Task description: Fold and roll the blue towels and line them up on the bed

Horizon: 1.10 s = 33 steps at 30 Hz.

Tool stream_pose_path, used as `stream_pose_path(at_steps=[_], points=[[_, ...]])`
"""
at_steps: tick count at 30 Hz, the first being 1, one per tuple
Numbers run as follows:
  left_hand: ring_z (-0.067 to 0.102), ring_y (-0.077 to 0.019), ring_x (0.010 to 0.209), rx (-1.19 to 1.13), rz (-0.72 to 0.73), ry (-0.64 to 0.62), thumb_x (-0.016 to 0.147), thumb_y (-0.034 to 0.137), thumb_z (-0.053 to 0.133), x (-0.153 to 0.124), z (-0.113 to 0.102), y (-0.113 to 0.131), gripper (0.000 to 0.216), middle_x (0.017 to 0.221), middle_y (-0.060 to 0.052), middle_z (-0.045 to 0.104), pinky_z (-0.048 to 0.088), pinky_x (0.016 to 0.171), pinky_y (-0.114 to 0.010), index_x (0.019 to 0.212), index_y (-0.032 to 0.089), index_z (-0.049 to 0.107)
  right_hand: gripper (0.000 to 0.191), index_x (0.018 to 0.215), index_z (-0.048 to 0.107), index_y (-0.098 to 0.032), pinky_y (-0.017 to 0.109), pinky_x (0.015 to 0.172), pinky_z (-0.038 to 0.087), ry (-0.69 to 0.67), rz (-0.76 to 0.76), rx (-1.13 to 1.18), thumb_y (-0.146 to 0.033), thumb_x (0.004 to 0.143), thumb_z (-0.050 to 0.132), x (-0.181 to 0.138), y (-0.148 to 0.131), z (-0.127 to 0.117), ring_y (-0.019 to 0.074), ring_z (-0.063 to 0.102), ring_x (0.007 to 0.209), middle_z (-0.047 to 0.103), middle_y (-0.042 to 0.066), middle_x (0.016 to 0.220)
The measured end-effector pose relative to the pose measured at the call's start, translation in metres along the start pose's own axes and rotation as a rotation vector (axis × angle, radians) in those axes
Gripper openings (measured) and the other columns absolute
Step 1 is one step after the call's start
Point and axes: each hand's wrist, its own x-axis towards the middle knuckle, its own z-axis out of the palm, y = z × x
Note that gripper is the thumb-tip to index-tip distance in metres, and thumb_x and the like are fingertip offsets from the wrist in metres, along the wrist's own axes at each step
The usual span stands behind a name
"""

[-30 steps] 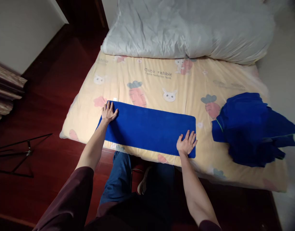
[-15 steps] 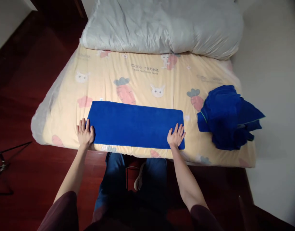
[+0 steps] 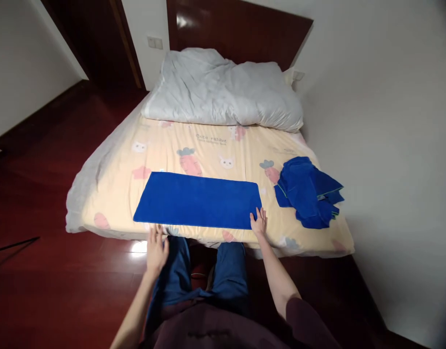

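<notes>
A blue cloth (image 3: 199,201), looking like a towel, lies flat as a long rectangle near the front edge of the bed. My right hand (image 3: 258,223) rests on its lower right corner with the fingers spread. Just below the cloth's left part, my left hand (image 3: 157,252) is off the cloth, fingers extended and holding nothing. To the right on the bed sits a crumpled heap of blue cloths (image 3: 306,194) with thin green edging; neither hand touches it.
The bed sheet (image 3: 110,198) is yellow with carrots and rabbits. A grey quilt (image 3: 226,97) is bunched at the far end before a dark headboard (image 3: 237,29). A white wall (image 3: 390,145) stands on the right. A thin black leg (image 3: 15,245) shows on the floor at left.
My left hand has left the cloth's left edge and moved down and right, past the bed's front edge. My right hand stays at the right corner. The view has tilted up, showing the headboard.
</notes>
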Motion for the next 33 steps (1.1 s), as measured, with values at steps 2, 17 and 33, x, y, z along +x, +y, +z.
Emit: stream_pose_path(at_steps=[2,17,33], points=[[0.035,-0.0324,0.153,-0.074,-0.016,-0.137,0.101,0.041,0.039,-0.064,0.015,0.005,0.056,0.164,-0.015,0.039,0.037,0.123,-0.055,0.151,0.018,0.05,0.067,0.152,0.051,-0.006,0.058,0.126,0.02,0.083,0.075,0.053,-0.043,0.099,0.035,-0.043,0.011,0.005,0.0352,0.022,0.158,0.03,0.02,0.167],[0.056,-0.0348,0.133,-0.191,0.089,-0.411,0.09,0.025,0.053,-0.1,0.018,0.075,0.029,0.125,-0.012,0.072,0.031,0.122,-0.057,0.109,0.022,0.075,0.036,0.122,0.077,-0.024,0.06,0.123,0.03,-0.246,-0.207,0.063,-0.032,0.099,0.05,-0.278,0.029,0.005,0.0354,0.025,0.158,0.036,0.007,0.167],[0.073,-0.0241,0.102,-0.871,-0.392,-0.54,0.089,0.025,0.061,-0.104,0.061,0.125,0.052,0.125,-0.015,0.074,0.055,0.096,-0.036,0.14,0.014,0.058,0.033,0.121,0.078,-0.026,0.057,0.122,0.034,-0.222,-0.276,0.068,-0.029,0.098,0.054,-0.276,0.027,0.005,0.0347,0.03,0.156,0.039,0.007,0.165]])
